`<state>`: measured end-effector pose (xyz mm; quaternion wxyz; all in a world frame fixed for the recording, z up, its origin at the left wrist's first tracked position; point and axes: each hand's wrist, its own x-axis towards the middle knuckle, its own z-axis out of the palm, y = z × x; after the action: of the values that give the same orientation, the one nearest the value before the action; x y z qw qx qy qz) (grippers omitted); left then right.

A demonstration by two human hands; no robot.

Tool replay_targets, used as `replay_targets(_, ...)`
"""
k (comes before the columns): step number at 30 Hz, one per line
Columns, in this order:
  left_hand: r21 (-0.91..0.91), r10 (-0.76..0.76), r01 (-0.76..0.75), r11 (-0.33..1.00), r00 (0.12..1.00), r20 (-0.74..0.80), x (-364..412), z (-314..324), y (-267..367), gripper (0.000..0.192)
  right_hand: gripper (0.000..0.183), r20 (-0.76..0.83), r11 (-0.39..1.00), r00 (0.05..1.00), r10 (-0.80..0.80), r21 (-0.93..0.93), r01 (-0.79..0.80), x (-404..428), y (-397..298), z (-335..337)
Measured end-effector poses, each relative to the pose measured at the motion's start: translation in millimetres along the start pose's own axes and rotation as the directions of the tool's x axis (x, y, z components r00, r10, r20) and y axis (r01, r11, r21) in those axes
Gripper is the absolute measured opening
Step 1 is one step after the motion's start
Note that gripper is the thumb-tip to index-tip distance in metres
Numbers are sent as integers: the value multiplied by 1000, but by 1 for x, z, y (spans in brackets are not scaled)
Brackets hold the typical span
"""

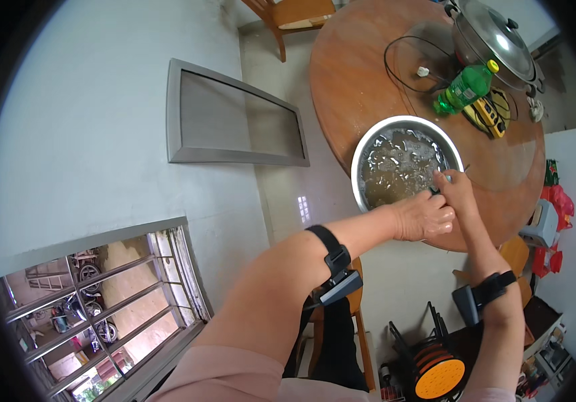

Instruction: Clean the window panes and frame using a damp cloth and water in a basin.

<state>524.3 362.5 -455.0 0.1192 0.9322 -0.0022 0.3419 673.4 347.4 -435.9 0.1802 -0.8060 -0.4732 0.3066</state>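
Observation:
A metal basin [358, 168] filled with cloudy, bubbly water stands at the near edge of a round wooden table [338, 100]. Over the basin's near right rim, my left hand [425, 216] is curled and looks wet, its fingers against my right hand. My right hand [455, 191] is closed on a small, mostly hidden object; a bit of teal and a thin dark tip show by its fingers. What my left hand grips, if anything, is hidden beneath its fingers. Both forearms wear black straps with grey devices.
Behind the basin a green plastic bottle [466, 89] leans by a yellow power strip [489, 116] and black cables. A large lidded metal pot [494, 40] stands at the table's far right. Wooden chairs, stacked stools [439, 378] and a barred window [102, 311] are around.

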Motion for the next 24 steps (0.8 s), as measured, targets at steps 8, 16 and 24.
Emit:
replay_targets(8, -154, -814, 842, 516, 539, 217, -37, -51, 68, 89, 32, -156, 929, 988, -12, 364, 69, -61, -20, 30)
replay_targets(16, -445, -681, 882, -154, 231, 694, -126, -152, 115, 73, 44, 217, 792, 973, -82, 606, -68, -172, -39, 100)
replay_targets(24, -732, -813, 356, -581, -299, 500, -196, -199, 214, 60, 49, 797, 871, 583, -156, 390, -299, -239, -72, 135)
